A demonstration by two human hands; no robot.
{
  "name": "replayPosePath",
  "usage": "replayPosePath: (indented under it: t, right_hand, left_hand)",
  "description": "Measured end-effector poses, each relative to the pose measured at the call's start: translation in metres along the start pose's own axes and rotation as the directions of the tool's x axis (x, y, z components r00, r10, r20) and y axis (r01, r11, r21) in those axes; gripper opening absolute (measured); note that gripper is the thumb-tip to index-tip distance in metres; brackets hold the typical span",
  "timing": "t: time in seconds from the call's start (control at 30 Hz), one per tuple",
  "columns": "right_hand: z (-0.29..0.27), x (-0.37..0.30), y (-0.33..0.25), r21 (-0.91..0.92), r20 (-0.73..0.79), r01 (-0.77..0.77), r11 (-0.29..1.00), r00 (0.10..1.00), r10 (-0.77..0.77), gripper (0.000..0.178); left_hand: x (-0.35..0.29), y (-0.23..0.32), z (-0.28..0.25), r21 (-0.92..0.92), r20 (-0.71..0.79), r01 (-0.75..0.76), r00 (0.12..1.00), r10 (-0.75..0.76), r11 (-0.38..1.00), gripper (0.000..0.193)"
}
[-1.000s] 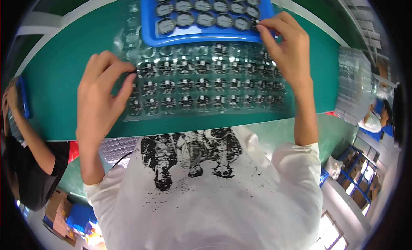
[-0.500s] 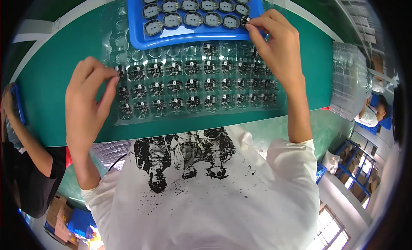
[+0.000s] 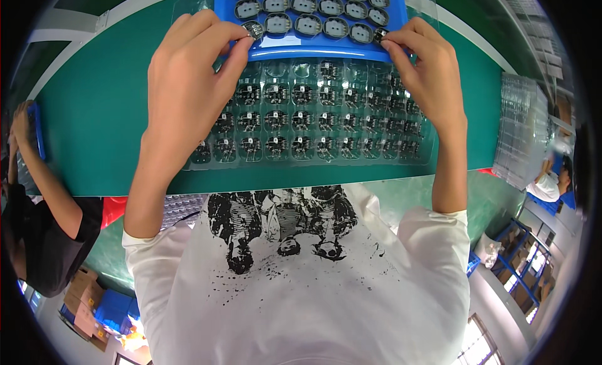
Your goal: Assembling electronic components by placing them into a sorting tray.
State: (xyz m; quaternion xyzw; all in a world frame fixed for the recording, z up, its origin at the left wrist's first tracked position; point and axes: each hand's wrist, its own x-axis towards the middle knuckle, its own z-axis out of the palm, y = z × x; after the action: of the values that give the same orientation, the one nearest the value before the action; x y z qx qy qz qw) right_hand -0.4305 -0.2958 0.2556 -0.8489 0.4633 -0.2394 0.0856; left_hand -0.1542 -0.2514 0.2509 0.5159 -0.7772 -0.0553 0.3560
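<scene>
A blue tray (image 3: 301,53) at the far side of the table holds rows of oval grey housings (image 3: 308,24). At the left end of its nearest row, my left hand (image 3: 191,73) pinches a small black circuit board (image 3: 253,30) between thumb and forefinger, over a housing. My right hand (image 3: 434,73) pinches another small black circuit board (image 3: 380,36) at the right end of that row. Whether either board is seated is hidden by my fingertips. Below the blue tray lies a clear plastic blister tray (image 3: 288,163) with rows of similar black boards in its pockets.
The green tabletop (image 3: 94,133) carries the trays. A stack of clear plastic trays (image 3: 519,130) stands at the right end. At the left, a person in a dark sleeve (image 3: 78,221) works beside a blue tray (image 3: 39,132). Another person (image 3: 545,186) sits far right.
My left hand has carried its board from the left side of the blister tray up to the blue tray. My right hand stays at the right end of the row; the whole view has shifted slightly.
</scene>
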Motion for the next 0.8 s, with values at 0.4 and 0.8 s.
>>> replayPosePath:
  t: [0.4, 0.8]
  right_hand:
    - [-0.003, 0.003, 0.005, -0.017, 0.092, 0.042, 0.999, 0.995, -0.040, 0.009]
    - [-0.014, -0.002, -0.005, 0.049, -0.022, 0.064, 0.997, 0.998, -0.063, 0.011]
  left_hand:
    - [0.002, -0.003, 0.007, 0.083, 0.075, 0.037, 0.996, -0.044, 0.996, 0.004]
    - [0.012, -0.008, 0.005, 0.173, 0.183, -0.110, 0.980, 0.078, 0.979, 0.006]
